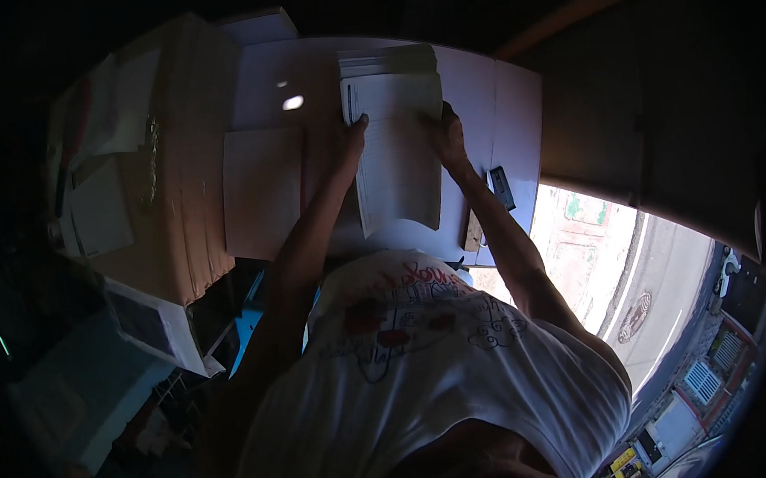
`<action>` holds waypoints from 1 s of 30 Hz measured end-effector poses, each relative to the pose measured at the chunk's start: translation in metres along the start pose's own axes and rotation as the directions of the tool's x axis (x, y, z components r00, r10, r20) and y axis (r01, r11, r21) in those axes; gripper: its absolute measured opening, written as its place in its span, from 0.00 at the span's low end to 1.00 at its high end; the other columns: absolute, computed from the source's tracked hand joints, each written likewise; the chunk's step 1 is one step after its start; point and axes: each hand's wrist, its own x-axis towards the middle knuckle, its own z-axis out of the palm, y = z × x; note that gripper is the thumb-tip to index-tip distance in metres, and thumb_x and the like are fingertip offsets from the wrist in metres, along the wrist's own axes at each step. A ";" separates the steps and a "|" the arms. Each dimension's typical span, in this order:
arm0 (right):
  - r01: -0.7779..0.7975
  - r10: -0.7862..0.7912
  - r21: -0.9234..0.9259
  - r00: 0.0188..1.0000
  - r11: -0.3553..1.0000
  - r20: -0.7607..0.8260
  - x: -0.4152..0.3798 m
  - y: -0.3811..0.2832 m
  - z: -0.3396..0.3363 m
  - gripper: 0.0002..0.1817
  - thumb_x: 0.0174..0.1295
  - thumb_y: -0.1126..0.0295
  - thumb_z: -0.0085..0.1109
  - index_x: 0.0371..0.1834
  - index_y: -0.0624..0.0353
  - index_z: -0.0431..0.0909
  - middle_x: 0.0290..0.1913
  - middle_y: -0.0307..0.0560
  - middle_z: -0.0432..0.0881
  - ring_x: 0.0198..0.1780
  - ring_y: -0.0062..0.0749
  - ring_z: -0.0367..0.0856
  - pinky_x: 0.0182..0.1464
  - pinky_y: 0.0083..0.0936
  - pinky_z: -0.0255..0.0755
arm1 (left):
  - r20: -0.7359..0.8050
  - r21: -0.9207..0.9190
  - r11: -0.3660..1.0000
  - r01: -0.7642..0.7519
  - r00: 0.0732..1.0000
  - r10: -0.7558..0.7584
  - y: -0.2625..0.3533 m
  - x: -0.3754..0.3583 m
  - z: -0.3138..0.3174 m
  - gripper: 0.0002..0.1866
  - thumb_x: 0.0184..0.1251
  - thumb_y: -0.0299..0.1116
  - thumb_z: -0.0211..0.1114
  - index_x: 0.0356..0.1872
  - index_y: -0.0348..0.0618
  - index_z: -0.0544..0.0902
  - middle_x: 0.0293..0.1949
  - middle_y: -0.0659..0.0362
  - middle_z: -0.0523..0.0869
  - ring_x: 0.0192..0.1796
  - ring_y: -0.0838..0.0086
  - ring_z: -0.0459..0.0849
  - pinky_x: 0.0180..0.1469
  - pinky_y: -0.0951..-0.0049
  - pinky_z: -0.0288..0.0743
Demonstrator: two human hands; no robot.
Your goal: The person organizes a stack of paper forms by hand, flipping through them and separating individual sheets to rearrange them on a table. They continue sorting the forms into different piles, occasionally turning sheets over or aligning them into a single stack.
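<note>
A stack of printed paper sheets (pixel 399 161) is held upright-lengthwise over the white table, its near edge curving. My left hand (pixel 356 140) grips its left edge, thumb on top. Along the opposite edge my right hand (pixel 450 140) is closed on the same sheets, its fingers partly in shadow. Just beyond lies a thicker pile of paper (pixel 388 61), partly covered by the held sheets. The fine print is too dim to read.
Left of my hands lies a flat pale sheet or folder (pixel 263 189) on the table (pixel 261 86). A large cardboard box (pixel 187 162) stands farther left. Near my right forearm are a small dark object (pixel 501 188) and a wooden-looking piece (pixel 472 232). A bright street opening is at right.
</note>
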 end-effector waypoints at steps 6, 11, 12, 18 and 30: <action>-0.004 0.010 0.111 0.998 0.994 -0.058 -0.058 -0.141 -0.048 0.28 0.63 0.62 0.57 0.63 0.62 0.63 0.47 0.60 0.77 0.48 0.48 0.78 0.52 0.41 0.73 | 0.089 -0.290 0.905 -0.312 0.933 0.350 0.058 -0.053 -0.025 0.26 0.58 0.27 0.67 0.58 0.33 0.71 0.49 0.52 0.80 0.52 0.69 0.79 0.55 0.68 0.71; 0.127 -0.115 0.137 0.990 0.982 -0.086 -0.078 -0.140 -0.049 0.23 0.60 0.70 0.61 0.58 0.64 0.68 0.49 0.57 0.73 0.48 0.40 0.75 0.49 0.39 0.72 | 0.186 -0.155 0.821 -0.549 0.800 0.570 0.056 -0.057 -0.042 0.20 0.59 0.23 0.65 0.54 0.34 0.74 0.49 0.55 0.81 0.50 0.72 0.80 0.55 0.69 0.73; 0.171 -0.165 0.100 0.984 0.980 -0.069 -0.077 -0.135 -0.049 0.26 0.59 0.70 0.63 0.59 0.63 0.65 0.50 0.56 0.72 0.49 0.41 0.74 0.50 0.39 0.72 | 0.213 -0.140 0.859 -0.493 0.832 0.512 0.049 -0.052 -0.047 0.20 0.59 0.23 0.65 0.53 0.35 0.75 0.48 0.56 0.81 0.50 0.73 0.80 0.55 0.69 0.73; 0.258 -0.249 0.198 0.966 0.946 -0.069 -0.031 -0.121 -0.051 0.37 0.51 0.70 0.66 0.63 0.56 0.55 0.49 0.53 0.68 0.57 0.45 0.69 0.56 0.44 0.71 | 0.334 -0.228 0.914 -0.337 0.854 0.398 0.051 -0.009 -0.049 0.21 0.59 0.29 0.67 0.52 0.36 0.72 0.45 0.55 0.81 0.48 0.71 0.81 0.50 0.70 0.75; 0.329 -0.333 0.234 0.943 0.915 -0.027 -0.025 -0.151 -0.053 0.40 0.53 0.69 0.70 0.64 0.53 0.52 0.55 0.56 0.67 0.59 0.46 0.69 0.60 0.44 0.72 | 0.277 -0.083 0.852 -0.516 0.810 0.518 0.034 0.005 -0.048 0.37 0.54 0.28 0.72 0.64 0.38 0.61 0.53 0.54 0.74 0.55 0.68 0.76 0.55 0.68 0.74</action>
